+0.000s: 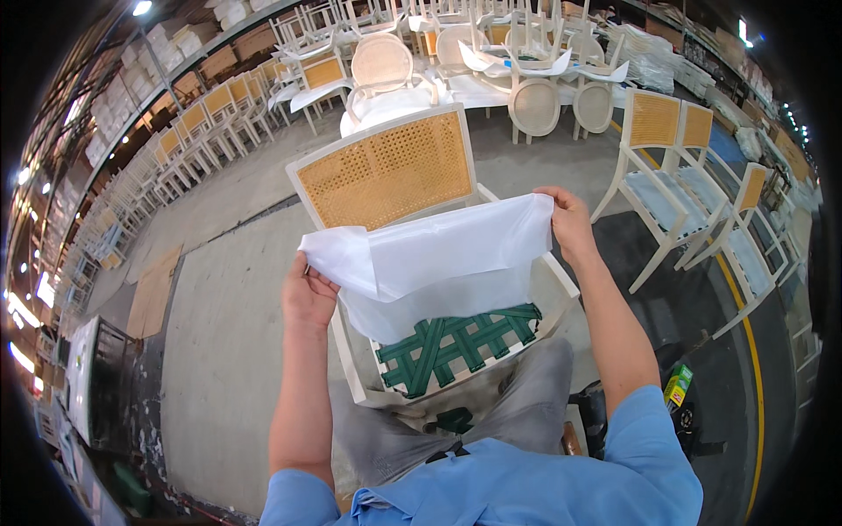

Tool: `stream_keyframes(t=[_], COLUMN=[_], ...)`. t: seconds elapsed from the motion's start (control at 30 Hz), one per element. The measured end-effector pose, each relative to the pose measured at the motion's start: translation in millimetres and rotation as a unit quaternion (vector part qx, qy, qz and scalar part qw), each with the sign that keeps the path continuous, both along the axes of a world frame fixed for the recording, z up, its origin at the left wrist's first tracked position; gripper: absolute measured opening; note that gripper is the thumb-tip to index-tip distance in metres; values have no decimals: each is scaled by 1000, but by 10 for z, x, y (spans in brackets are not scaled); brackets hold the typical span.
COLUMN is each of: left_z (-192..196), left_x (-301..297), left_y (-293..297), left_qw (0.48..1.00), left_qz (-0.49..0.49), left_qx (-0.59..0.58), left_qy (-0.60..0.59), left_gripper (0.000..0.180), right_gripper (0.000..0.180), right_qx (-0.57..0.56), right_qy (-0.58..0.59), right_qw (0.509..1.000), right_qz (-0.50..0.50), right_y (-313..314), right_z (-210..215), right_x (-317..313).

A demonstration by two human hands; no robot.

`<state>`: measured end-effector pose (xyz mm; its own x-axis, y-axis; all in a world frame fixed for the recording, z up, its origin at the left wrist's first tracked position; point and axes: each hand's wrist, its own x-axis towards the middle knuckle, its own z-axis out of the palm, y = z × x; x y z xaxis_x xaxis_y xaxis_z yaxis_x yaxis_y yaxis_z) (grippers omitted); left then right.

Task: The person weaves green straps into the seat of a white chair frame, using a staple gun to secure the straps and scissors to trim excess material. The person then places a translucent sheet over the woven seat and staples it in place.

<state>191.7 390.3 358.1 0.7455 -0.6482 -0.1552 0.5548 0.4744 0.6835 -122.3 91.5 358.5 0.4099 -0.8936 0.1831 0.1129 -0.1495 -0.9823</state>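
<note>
Between my two hands stretches a sheet of thin white fabric, its near part folded over and its lower layer draped across a chair seat. My left hand pinches the fabric's left corner. At the right corner, my right hand grips the edge between thumb and fingers. Below lies the chair frame, pale wood, right in front of my knees. Its woven cane backrest rises on the far side. Green webbing straps criss-cross the seat opening, showing at the near part; the fabric hides the rest.
Cane-backed chairs with light seats stand to the right, by a yellow floor line. A long row of chairs runs along the left. Round-backed chairs and stacked frames fill the back. A flat cardboard piece lies on the floor.
</note>
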Motion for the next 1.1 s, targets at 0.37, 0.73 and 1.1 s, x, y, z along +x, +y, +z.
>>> stream_keyframes(t=[0.37,0.73,1.1], left_z=[-1512,-2634,-2608], left_x=[-920,-1042,-1347], left_y=[576,283,16], left_qw=[985,930,716], left_qz=[2,87,23], left_qx=[151,326,511], left_qy=[88,142,-475], left_gripper=[39,40,53], right_gripper=[20,24,25], right_qx=[-66,-205,-44], right_qy=[187,521,617], right_qw=[977,821,778], right_qz=[75,108,106], right_y=[258,-31,-421], right_z=[-1231,-2286,-2446], right_x=[-380,84,-23])
